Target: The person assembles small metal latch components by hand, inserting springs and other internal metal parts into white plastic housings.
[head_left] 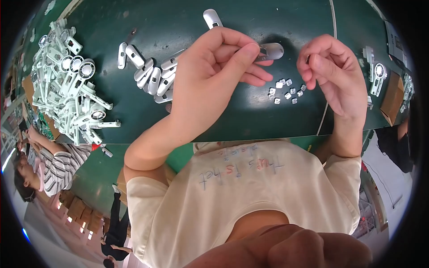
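My left hand point(214, 67) pinches a silver, round-ended plastic cover point(273, 51) between thumb and fingers, above the table. To its right my right hand point(333, 69) is closed, thumb against fingertips. A tiny dark spot shows at that pinch, too small to name. Between and just below the hands lie several small square silver pieces point(288, 90), scattered loosely. Left of my left forearm is a loose group of silver covers point(154, 80), partly hidden by my wrist. Another silver cover point(212, 18) lies beyond my left hand.
A large heap of white plastic housings with round grilles point(71, 85) fills the table's left side. More such housings point(379, 73) and a cardboard box point(391, 98) are at the right. The green table point(268, 120) has a pale seam point(334, 22). Other people point(58, 165) are at the left.
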Motion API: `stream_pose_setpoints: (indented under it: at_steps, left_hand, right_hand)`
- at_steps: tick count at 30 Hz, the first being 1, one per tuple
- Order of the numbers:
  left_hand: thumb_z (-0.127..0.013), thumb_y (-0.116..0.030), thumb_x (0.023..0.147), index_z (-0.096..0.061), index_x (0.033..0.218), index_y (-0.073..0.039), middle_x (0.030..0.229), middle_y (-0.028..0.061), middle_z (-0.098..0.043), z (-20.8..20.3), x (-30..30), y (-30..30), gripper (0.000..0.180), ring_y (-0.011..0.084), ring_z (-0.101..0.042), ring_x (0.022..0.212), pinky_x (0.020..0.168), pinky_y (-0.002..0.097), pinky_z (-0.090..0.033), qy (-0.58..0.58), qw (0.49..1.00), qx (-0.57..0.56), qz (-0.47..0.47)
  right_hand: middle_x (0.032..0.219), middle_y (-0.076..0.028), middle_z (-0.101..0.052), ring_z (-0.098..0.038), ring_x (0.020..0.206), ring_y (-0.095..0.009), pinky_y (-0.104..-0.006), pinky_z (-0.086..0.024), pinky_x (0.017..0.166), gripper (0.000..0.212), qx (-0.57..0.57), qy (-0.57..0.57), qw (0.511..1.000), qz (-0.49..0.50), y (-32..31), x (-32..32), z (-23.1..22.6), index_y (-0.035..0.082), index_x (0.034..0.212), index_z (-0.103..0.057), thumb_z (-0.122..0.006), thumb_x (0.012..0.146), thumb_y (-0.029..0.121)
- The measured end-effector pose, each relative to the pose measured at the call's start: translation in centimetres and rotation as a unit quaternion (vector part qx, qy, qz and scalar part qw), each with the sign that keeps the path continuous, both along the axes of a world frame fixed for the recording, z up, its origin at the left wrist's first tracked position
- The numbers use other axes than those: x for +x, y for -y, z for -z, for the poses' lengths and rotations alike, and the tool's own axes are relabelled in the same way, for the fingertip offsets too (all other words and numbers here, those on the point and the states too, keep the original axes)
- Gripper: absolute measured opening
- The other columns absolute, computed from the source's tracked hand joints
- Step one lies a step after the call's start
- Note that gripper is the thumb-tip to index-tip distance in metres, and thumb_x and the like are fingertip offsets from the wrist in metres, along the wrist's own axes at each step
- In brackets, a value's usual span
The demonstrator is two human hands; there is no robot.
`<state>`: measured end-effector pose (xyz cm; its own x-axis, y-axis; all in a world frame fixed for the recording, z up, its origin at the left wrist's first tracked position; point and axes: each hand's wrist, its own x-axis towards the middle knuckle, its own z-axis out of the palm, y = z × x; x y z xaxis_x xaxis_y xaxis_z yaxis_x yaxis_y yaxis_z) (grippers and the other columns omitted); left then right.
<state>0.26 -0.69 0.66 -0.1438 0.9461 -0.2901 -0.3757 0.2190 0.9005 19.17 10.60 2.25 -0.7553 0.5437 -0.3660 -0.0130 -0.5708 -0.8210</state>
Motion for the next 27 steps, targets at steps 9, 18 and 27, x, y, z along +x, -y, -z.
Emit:
stream_pose_setpoints:
  at_steps: [9,18,27]
  left_hand:
    - [-0.049,-0.006,0.093,-0.052,0.099,0.006,0.083,0.0151,-0.064,-0.2,0.5,-0.4,0.014,0.0226,-0.066,0.074,0.066,0.0292,-0.055,-0.018,0.999,0.028,0.035]
    - [-0.07,-0.002,0.078,-0.051,0.111,0.0,0.099,0.011,-0.063,1.5,1.2,1.3,0.038,0.0142,-0.063,0.087,0.073,0.0256,-0.053,-0.177,0.977,0.116,0.037]
    - [-0.063,0.005,0.081,-0.052,0.108,0.003,0.09,0.0142,-0.065,1.0,0.2,-0.3,0.03,0.0182,-0.066,0.079,0.07,0.0268,-0.055,-0.113,0.986,0.118,0.016]
  right_hand:
    - [0.088,-0.005,-0.052,-0.052,0.086,-0.01,-0.0229,-0.043,0.074,0.016,0.164,0.013,0.986,0.015,2.0,-2.7,0.9,0.001,0.092,-0.055,-0.062,0.079,-0.006]
    - [0.094,-0.006,-0.059,-0.059,0.086,-0.011,-0.0239,-0.049,0.074,0.018,0.062,0.0,0.998,-0.01,2.2,-2.1,0.7,0.0,0.098,-0.053,-0.061,0.083,-0.005]
    - [0.1,-0.005,-0.055,-0.057,0.091,-0.012,-0.0268,-0.048,0.076,0.026,0.194,0.042,0.976,-0.088,-0.6,-1.9,-1.7,0.001,0.104,-0.055,-0.065,0.08,-0.001]
